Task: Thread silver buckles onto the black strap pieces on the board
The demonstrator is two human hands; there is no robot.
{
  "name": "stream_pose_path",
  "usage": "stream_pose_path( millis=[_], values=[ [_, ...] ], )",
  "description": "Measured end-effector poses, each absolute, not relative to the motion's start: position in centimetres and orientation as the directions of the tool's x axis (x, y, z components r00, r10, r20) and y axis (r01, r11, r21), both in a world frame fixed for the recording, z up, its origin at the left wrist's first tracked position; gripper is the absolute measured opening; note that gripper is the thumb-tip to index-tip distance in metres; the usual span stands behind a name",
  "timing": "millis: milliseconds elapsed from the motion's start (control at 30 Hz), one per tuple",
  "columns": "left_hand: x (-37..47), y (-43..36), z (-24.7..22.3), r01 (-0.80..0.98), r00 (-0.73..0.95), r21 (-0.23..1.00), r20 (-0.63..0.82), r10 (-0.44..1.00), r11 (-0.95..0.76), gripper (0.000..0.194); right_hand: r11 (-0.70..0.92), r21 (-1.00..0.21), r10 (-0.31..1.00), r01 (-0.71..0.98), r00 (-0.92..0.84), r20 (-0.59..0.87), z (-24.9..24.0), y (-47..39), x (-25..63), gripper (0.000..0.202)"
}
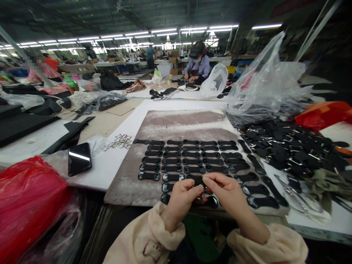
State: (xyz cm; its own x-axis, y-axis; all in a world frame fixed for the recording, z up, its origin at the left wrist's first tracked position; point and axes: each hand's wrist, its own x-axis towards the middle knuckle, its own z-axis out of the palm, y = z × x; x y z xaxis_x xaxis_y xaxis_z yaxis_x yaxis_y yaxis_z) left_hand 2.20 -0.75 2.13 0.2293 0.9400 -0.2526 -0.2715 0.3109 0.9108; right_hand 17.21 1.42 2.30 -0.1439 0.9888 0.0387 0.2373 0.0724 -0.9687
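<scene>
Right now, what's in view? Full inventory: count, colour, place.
Board: one, brown, on the table ahead
Flat strips: many, black, mostly in rows on the board
Metal rings: small pile, silver, left of the board
Phone: one, black, left of the board
Red bag: one, near left
Strapped pieces: heap, black with metal, right of the board
Clear bag: one, beyond the board, right
Co-worker: one, purple top, across the table; others too distant to count
Held piece: one, black, between both hands
Left hand, right hand: bare, over the board's near edge
Sleeves: two, cream
</scene>
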Motion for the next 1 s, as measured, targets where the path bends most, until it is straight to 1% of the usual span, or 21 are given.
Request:
stream_pose_path(
  millis=[67,100,133,200,267,367,433,467,533,600,633,700,733,800,900,967,1000],
  values=[
    [2.2,-0.7,2.3,-0.261,0.243,0.911,-0.257,0.935,0.319,0.023,0.075,-0.97,0.986,0.233,-0.165,0.036,2.5,1.6,17.5,0.032],
    [2.2,-0.7,2.3,-0.243,0.255,0.914,-0.262,0.931,0.324,0.023,0.105,-0.962,0.981,0.254,-0.187,0.058,2.6,1.6,17.6,0.033],
    [2.2,-0.7,2.3,-0.217,0.275,0.919,-0.267,0.924,0.33,0.024,0.155,-0.944,0.971,0.291,-0.22,0.092,2.8,1.7,17.7,0.03],
    [2.2,-0.7,2.0,-0.145,0.319,0.932,-0.274,0.907,0.332,0.024,0.281,-0.875,0.941,0.395,-0.293,0.17,3.0,1.7,17.7,0.017],
    [2.2,-0.8,1.5,-0.066,0.339,0.95,-0.268,0.902,0.307,0.024,0.369,-0.788,0.917,0.493,-0.331,0.222,3.1,1.5,17.6,0.021],
    [2.4,-0.9,0.8,0.012,0.301,0.968,-0.241,0.923,0.249,0.026,0.398,-0.685,0.916,0.609,-0.298,0.268,3.0,1.2,17.1,0.028],
    [2.6,-0.9,0.6,0.006,0.276,0.97,-0.233,0.932,0.241,0.028,0.386,-0.648,0.922,0.656,-0.264,0.282,2.7,1.1,16.9,0.029],
    [2.7,-0.9,0.6,-0.012,0.272,0.967,-0.24,0.932,0.253,0.03,0.372,-0.657,0.928,0.656,-0.248,0.278,2.6,1.1,16.8,0.029],
    [2.7,-0.8,0.9,-0.061,0.26,0.952,-0.275,0.925,0.3,0.031,0.31,-0.745,0.95,0.59,-0.225,0.217,2.3,1.4,17.0,0.03],
    [2.7,-0.7,1.2,-0.122,0.241,0.928,-0.316,0.918,0.352,0.031,0.182,-0.882,0.97,0.434,-0.226,0.089,2.1,1.8,17.5,0.033],
    [2.6,-0.6,1.4,-0.149,0.228,0.918,-0.331,0.916,0.369,0.032,0.107,-0.931,0.972,0.35,-0.232,0.024,2.1,2.0,17.9,0.035],
    [2.5,-0.4,1.4,-0.185,0.213,0.905,-0.345,0.914,0.384,0.034,0.012,-0.968,0.968,0.251,-0.245,-0.052,2.0,2.2,18.4,0.04],
    [2.4,-0.3,1.4,-0.19,0.211,0.903,-0.345,0.915,0.385,0.035,0.014,-0.967,0.966,0.256,-0.254,-0.053,2.0,2.2,18.6,0.041],
    [2.4,-0.3,1.2,-0.191,0.205,0.905,-0.341,0.917,0.379,0.035,0.106,-0.928,0.964,0.358,-0.267,0.007,2.1,2.0,18.5,0.039],
    [2.4,-0.4,0.9,-0.168,0.198,0.92,-0.321,0.926,0.354,0.035,0.293,-0.789,0.947,0.541,-0.281,0.159,2.2,1.6,17.8,0.039],
    [2.3,-0.5,0.8,-0.096,0.179,0.951,-0.273,0.945,0.292,0.037,0.358,-0.726,0.931,0.588,-0.28,0.233,2.3,1.3,17.4,0.038],
    [2.2,-0.5,0.8,-0.037,0.155,0.97,-0.231,0.961,0.239,0.038,0.376,-0.718,0.925,0.586,-0.282,0.254,2.3,1.3,17.3,0.038]
  ],
)
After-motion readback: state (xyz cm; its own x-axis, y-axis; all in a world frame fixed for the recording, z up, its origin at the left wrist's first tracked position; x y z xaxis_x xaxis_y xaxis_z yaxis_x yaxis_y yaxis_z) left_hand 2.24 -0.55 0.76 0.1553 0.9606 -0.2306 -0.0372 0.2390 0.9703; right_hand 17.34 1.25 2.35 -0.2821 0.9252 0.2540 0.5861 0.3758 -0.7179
